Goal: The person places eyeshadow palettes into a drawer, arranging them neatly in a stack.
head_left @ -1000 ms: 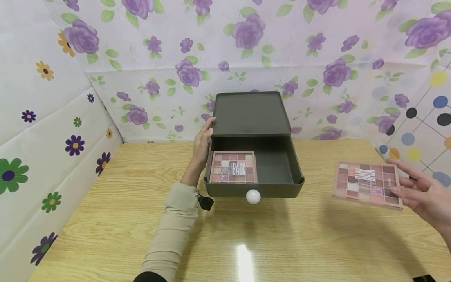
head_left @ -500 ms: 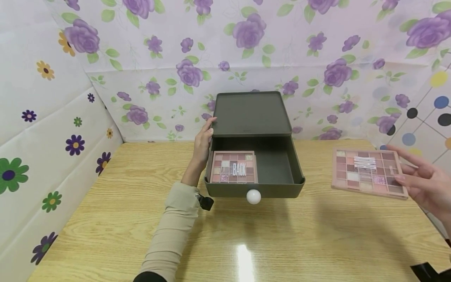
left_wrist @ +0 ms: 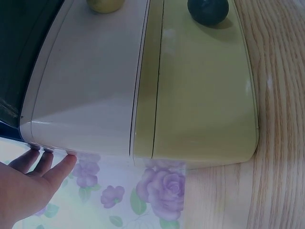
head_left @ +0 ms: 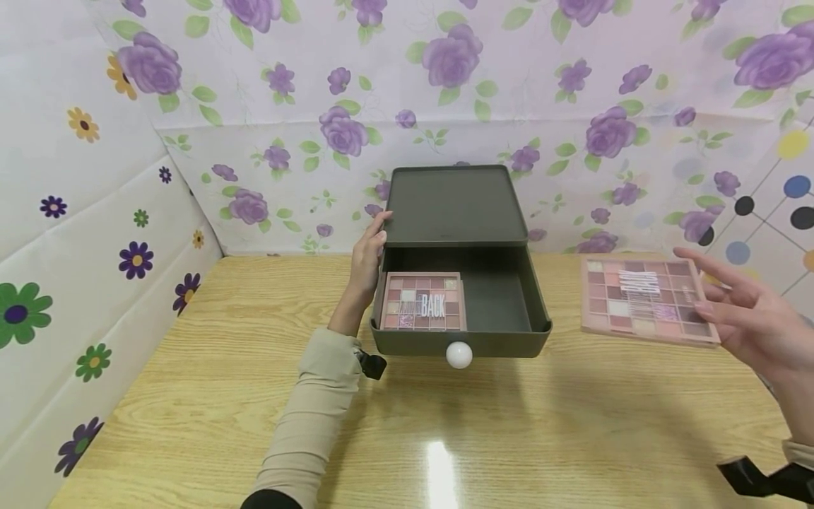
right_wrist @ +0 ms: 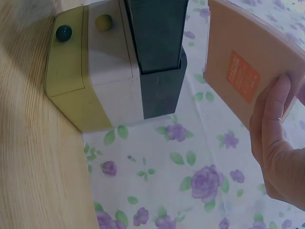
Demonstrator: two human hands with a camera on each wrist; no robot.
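Observation:
My right hand (head_left: 750,311) pinches the right end of a pink eyeshadow palette (head_left: 645,300) with a see-through lid, held to the right of a drawer unit. In the right wrist view, the palette's plain back (right_wrist: 228,52) carries an orange label, and the fingers (right_wrist: 274,109) press on it. The unit's dark grey top drawer (head_left: 502,343) is pulled out, with a white knob (head_left: 459,355). Another eyeshadow palette (head_left: 420,304) lies in that drawer's left part. My left hand (head_left: 367,258) rests along the unit's left side, its fingertips (left_wrist: 69,160) touching it.
Under the dark drawer sit a white drawer (left_wrist: 90,76) with a yellow knob and a yellow-green drawer (left_wrist: 205,90) with a dark knob. The unit stands on a wood-grain table (head_left: 222,382) before a cloth with purple flowers (head_left: 273,127).
My right hand has moved up and to the left with the eyeshadow palette, nearer the drawer unit. The left hand stays against the unit's side.

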